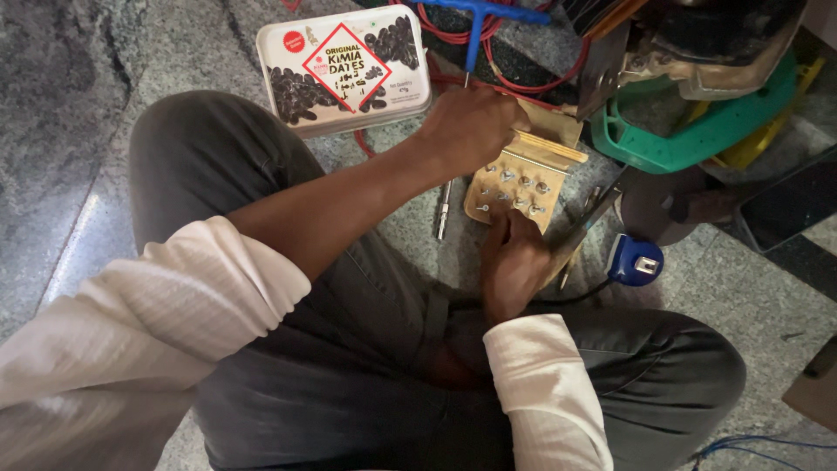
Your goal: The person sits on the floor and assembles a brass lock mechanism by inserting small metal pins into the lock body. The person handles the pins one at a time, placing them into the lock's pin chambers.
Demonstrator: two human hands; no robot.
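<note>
Resting on the stone floor (96,105) between the knees, the tan plate (523,179) studded with screws is looking stiff, light and sharp-edged, best taken by its bare rims. The left hand (471,126) is closing over its far edge; the right hand (514,262) is pressing curled fingers on the near edge. The left hand is hiding the blue T-handled driver (475,26) tip.

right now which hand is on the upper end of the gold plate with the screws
The left hand grips the upper end of the gold plate; the right hand rests at its lower edge instead.
</note>
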